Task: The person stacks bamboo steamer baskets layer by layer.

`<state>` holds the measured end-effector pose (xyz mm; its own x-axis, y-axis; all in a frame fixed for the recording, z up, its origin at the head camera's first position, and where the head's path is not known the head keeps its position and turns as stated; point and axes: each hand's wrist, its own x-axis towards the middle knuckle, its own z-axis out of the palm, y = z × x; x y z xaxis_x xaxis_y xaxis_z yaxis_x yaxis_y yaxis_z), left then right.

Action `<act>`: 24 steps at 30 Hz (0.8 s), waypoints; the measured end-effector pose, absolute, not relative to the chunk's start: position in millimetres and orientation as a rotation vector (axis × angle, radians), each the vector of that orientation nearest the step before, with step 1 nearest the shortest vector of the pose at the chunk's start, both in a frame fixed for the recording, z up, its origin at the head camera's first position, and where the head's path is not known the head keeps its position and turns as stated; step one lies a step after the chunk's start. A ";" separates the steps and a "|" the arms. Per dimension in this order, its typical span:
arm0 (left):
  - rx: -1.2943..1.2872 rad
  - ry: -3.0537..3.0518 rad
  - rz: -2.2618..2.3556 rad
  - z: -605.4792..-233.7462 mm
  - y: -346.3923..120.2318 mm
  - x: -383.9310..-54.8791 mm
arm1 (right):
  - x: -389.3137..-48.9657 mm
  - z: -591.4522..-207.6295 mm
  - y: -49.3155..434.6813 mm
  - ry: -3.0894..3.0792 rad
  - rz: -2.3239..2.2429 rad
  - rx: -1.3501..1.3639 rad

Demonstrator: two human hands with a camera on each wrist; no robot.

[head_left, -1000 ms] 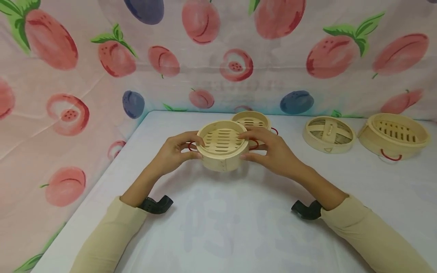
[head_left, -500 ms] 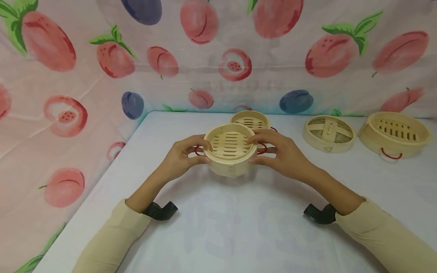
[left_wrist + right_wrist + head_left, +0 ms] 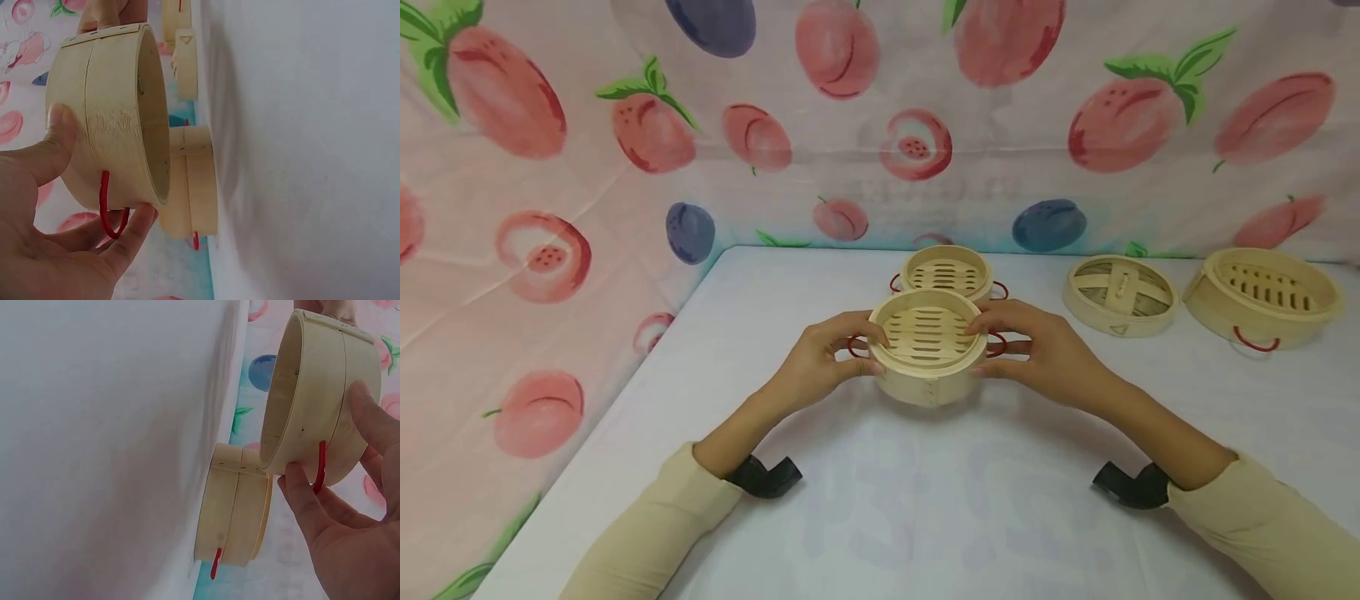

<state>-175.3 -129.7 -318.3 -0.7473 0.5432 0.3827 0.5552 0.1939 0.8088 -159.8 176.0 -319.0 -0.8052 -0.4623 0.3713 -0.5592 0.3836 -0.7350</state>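
Note:
Between both hands a small round bamboo steamer basket (image 3: pixel 928 385) with a slatted bottom and red side handles is held above the table. My left hand (image 3: pixel 827 358) grips its left side, thumb on the outer wall and a finger over the rim. On the opposite side my right hand (image 3: pixel 1037 350) grips it the same way. Both wrist views show the held basket's underside rim off the table surface. Just behind it a second small steamer basket (image 3: pixel 946 273), also with red handles, stands on the table, its front partly hidden by the held one.
To the right at the back sits a bamboo steamer lid (image 3: pixel 1122 300) with crossed strips. Beside it stands a larger steamer basket (image 3: pixel 1255 317) with a red handle. A white cloth covers the table (image 3: pixel 880 517), and a fruit-print cloth (image 3: pixel 760 192) hangs behind.
Both hands have carried the held basket rightward and nearer to me, in front of the second basket, whose left handle now shows. The lid and larger basket have stayed put.

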 end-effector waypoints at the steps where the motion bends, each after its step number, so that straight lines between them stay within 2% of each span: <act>1: -1.116 -2.417 -1.650 -319.6 -128.3 -175.1 | -159.1 -319.6 177.4 -2.526 1.399 0.933; 24: -1.062 -2.505 -1.729 -339.2 -112.3 -175.3 | -157.7 -329.3 197.2 -2.603 1.343 0.974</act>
<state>-175.3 -112.3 -339.2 -0.7801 0.5549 0.2892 0.4670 0.2087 0.8593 -157.7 197.2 -329.3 -0.7995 -0.5079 0.3207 -0.5558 0.4228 -0.7158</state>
